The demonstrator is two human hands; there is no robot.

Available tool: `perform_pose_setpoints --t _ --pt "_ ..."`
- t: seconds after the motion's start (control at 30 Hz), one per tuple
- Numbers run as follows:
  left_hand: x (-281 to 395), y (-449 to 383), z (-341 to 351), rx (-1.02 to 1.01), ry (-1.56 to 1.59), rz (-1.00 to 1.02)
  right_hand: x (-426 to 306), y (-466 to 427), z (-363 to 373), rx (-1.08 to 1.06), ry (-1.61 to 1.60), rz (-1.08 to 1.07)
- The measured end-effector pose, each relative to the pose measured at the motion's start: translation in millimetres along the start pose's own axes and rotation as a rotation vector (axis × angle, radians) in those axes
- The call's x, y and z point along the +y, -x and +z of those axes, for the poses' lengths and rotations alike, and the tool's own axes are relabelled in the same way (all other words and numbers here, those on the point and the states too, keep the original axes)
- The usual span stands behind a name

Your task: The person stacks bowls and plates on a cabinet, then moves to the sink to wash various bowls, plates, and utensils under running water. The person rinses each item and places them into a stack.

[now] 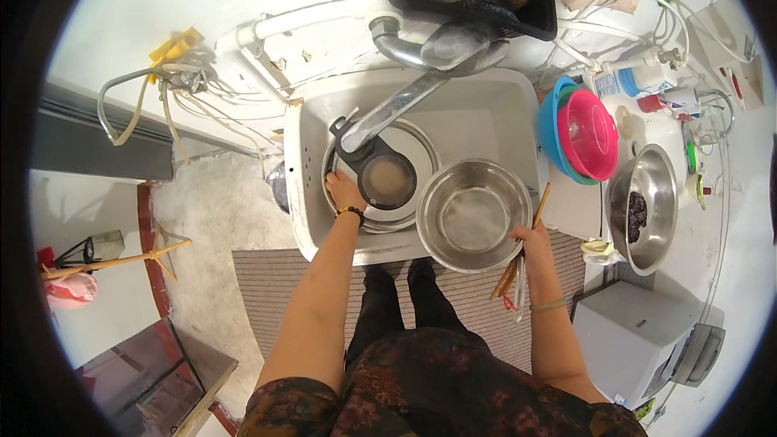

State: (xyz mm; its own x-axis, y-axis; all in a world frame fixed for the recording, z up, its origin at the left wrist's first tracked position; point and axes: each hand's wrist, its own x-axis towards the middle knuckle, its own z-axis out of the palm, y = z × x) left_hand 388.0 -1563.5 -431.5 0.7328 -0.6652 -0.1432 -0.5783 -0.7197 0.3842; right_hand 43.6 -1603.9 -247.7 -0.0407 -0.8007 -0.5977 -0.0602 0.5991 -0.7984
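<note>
My left hand (345,189) reaches into the white sink (516,115) at the left side of a round metal pan or basin (419,139); its fingertips are partly hidden, and its hold cannot be told. Above that pan sits a dark, round-headed utensil (387,181) under the metal faucet spout (394,110). With my right hand (534,240) I grip the rim of a stainless steel bowl (475,215), tilted over the sink's front edge. The same hand also holds several wooden chopsticks (542,206) and a clear, thin utensil.
Nested blue and pink plastic basins (587,133) stand right of the sink. Beyond them is a metal bowl (665,212) holding something dark. A black basket (473,18) with scrubbing cloths hangs above the faucet. A white bin-like box (631,334) stands at lower right.
</note>
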Motion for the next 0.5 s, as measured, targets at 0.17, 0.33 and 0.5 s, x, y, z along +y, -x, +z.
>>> perform_pose_setpoints --t 0.17,0.33,0.5 --pt "-12.5 -20.3 27.1 -0.049 -0.199 0.000 -0.7 6.8 2.6 -0.001 -0.005 0.009" --pt "-3.2 -24.9 36.3 -0.124 -0.101 -0.310 -2.9 13.9 -2.8 -0.023 -0.006 -0.033" --pt "-0.1 -31.9 13.2 -0.276 0.146 -0.525 -2.7 18.6 -9.0 0.036 0.027 -0.002"
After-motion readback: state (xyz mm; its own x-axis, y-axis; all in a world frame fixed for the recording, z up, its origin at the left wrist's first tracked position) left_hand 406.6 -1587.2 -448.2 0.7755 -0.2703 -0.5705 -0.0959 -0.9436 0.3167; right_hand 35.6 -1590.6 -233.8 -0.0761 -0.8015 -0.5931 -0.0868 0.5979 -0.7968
